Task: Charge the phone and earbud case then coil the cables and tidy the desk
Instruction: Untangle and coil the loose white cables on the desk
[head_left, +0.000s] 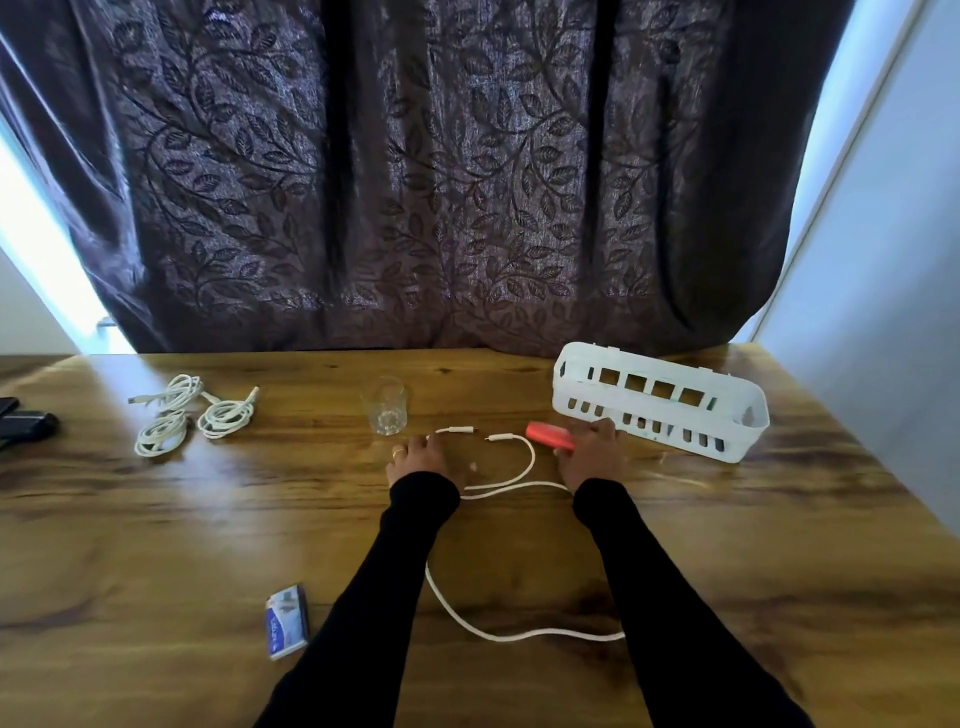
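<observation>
- A person in black sleeves reaches both hands across a wooden surface (156, 519) toward its far side.
- The left hand (418, 457), a ring on one finger, lies flat with fingers relaxed beside one plug (457, 430) of a loose white cable (498, 635); whether a fingertip touches the plug cannot be told.
- The right hand (589, 452) curls its fingers round a red case (550, 435), which lies on the surface just in front of a white basket (660, 400).
- The cable's other plug (501, 437) rests between the two hands, pointing left, apart from the first plug.
- From the plugs the cable loops back toward the wrists, passes under the left sleeve and trails in a long curve along the near surface to the right sleeve.
- The basket, slotted along its side, sits tilted at the far right of the surface.
- A clear glass (385, 405) stands upright just beyond the left hand.
- Three coiled white cables (192, 415) lie together at the far left.
- Dark objects (26, 423) sit at the left edge; what they are cannot be told.
- A small blue-and-white box (287, 621) lies near the left forearm.
- A dark leaf-patterned curtain (415, 182) hangs behind the surface.
</observation>
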